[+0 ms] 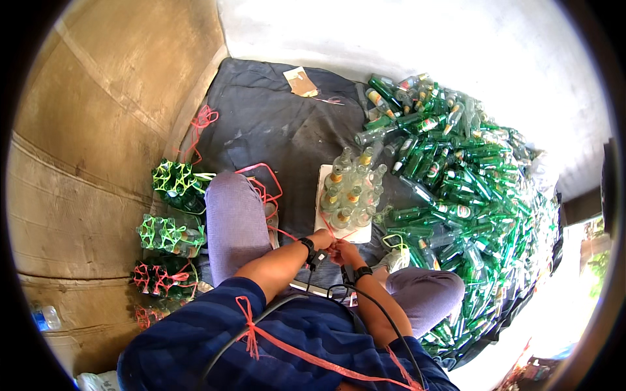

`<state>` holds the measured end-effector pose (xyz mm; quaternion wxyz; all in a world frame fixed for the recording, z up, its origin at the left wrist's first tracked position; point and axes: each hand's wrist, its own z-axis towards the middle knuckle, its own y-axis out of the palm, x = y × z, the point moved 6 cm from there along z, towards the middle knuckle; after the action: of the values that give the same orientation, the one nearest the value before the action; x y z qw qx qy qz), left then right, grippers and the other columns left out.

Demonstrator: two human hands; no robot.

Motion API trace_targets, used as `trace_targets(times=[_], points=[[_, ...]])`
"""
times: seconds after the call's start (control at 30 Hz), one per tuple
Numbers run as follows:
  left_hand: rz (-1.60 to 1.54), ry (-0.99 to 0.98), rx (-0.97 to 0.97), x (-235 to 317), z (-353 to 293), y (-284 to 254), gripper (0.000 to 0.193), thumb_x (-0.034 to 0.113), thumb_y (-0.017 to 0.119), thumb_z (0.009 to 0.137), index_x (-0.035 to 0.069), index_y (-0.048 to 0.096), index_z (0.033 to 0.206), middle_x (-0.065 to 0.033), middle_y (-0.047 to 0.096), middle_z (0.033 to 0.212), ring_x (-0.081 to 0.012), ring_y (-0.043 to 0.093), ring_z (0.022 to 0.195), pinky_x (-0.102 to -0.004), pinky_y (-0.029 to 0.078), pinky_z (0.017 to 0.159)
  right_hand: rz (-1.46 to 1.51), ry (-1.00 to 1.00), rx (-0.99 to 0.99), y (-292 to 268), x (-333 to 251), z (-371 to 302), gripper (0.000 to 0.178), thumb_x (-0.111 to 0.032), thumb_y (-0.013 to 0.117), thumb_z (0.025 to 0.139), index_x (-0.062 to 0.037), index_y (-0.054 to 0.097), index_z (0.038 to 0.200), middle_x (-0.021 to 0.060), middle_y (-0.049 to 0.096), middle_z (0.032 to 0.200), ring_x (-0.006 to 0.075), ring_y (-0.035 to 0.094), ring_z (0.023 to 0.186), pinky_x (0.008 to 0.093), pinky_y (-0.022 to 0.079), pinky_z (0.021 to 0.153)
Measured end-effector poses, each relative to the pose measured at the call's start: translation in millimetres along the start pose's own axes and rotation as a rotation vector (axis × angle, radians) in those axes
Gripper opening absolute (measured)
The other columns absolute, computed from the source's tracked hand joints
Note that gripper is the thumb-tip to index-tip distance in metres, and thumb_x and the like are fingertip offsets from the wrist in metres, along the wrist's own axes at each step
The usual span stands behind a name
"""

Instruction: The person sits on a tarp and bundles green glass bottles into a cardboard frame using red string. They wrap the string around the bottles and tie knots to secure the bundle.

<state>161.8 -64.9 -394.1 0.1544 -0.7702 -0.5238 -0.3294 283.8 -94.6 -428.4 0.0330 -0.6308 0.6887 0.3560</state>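
Observation:
Low in front of me, my left hand (320, 239) and my right hand (343, 251) are close together, fingers pinched on a pink plastic string (327, 225). Just beyond them, a tight cluster of transparent glass bottles (353, 195) stands upright on a white board (360, 235). Several of these bottles have yellowish labels. A longer length of pink string (279, 195) loops over the dark sheet left of the board. My fingers partly cover the string ends, so I cannot make out a knot.
A large heap of green and transparent bottles (469, 189) fills the right side. Bundles of string-tied bottles (171, 236) line the brown wall (98, 195) at left. A dark sheet (261, 111) covers the floor, with a cardboard piece (300, 83) on it. Pink string (204, 117) lies by the wall.

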Motion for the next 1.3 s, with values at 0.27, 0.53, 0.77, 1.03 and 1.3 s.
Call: trace_targets(times=[0.27,0.53,0.77,1.03,1.3], points=[[0.425,0.206,0.016,-8.7,31.6,-0.3,0.017,0.013,0.065,0.087,0.003,0.072,0.076,-0.0081,0.068,0.069,-0.0183,0.067,0.061,-0.0342,0.053,0.056,-0.922,-0.373,0.075,-7.3,-27.3,-21.7,0.012,-0.017,0.06,0.093,-0.0059,0.063,0.095,0.0017,0.055,0.07,0.015,0.056,0.054,0.0406,0.049,0.048],[0.951,0.385,0.178,7.9,23.1,4.3,0.015,0.014,0.064,0.08,0.014,0.078,0.087,-0.0118,0.074,0.086,-0.0282,0.072,0.082,-0.04,0.056,0.071,-0.467,-0.046,0.266,-5.8,-19.6,-36.8,0.016,-0.021,0.057,0.095,-0.0064,0.062,0.089,0.0017,0.052,0.064,0.0135,0.044,0.043,0.0328,0.034,0.037],[0.598,0.477,0.167,-3.1,33.2,2.9,0.017,0.021,0.068,0.079,0.013,0.077,0.091,-0.014,0.074,0.09,-0.0281,0.072,0.088,-0.0398,0.056,0.076,-0.365,-0.07,0.114,27.8,-2.8,-51.9,0.016,-0.021,0.056,0.097,-0.0059,0.06,0.092,0.0022,0.052,0.066,0.0141,0.045,0.046,0.0315,0.036,0.039],[-0.226,-0.048,-0.066,-5.5,21.8,4.9,0.009,0.007,0.066,0.082,-0.001,0.071,0.082,-0.0069,0.071,0.079,-0.0166,0.063,0.064,-0.0294,0.05,0.058,-0.477,-0.067,0.254,51.2,-1.3,-62.5,0.023,-0.023,0.052,0.101,-0.0114,0.067,0.113,0.0031,0.069,0.081,0.0159,0.068,0.061,0.0307,0.053,0.05],[-0.248,-0.024,-0.104,-8.1,15.5,11.2,0.019,0.012,0.059,0.099,-0.007,0.065,0.099,-0.0131,0.069,0.084,-0.022,0.07,0.077,-0.0323,0.057,0.065,-1.041,-0.459,0.333,-60.9,3.6,-3.0,0.028,-0.02,0.068,0.087,-0.0097,0.068,0.113,0.0107,0.073,0.101,0.024,0.072,0.073,0.0381,0.057,0.061]])
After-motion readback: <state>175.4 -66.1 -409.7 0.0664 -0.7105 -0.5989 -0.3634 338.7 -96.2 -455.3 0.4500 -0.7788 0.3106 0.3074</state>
